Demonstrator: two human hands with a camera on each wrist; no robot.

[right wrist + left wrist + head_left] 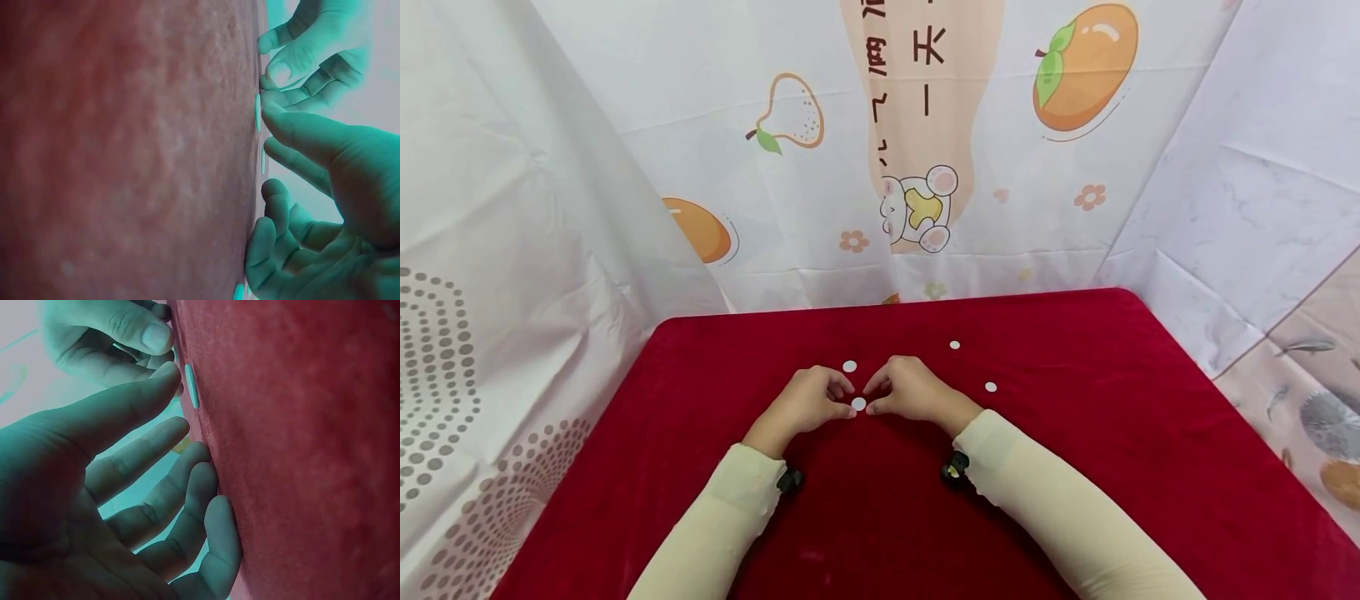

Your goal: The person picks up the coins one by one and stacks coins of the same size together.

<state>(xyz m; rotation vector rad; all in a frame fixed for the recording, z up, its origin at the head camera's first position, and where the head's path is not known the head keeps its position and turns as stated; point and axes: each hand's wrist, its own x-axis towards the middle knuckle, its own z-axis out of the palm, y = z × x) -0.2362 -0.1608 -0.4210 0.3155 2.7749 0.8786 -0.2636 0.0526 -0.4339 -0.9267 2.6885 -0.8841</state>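
Note:
A small flat white disc lies on a red cloth, between the fingertips of both hands. On its left is my left hand, thumb and fingers spread apart and loosely bent, the thumb tip right by the disc's edge. Facing it from the right, my right hand has its thumb and fingers parted in the same way. Neither hand holds anything. Whether a fingertip touches the disc, I cannot tell. Seen edge-on, the disc lies flat in the left wrist view, near both thumbs.
Another white disc lies just behind the hands. Two more, a far disc and a nearer disc, are to the right. A printed curtain hangs behind the table's back edge, with white sheeting at both sides.

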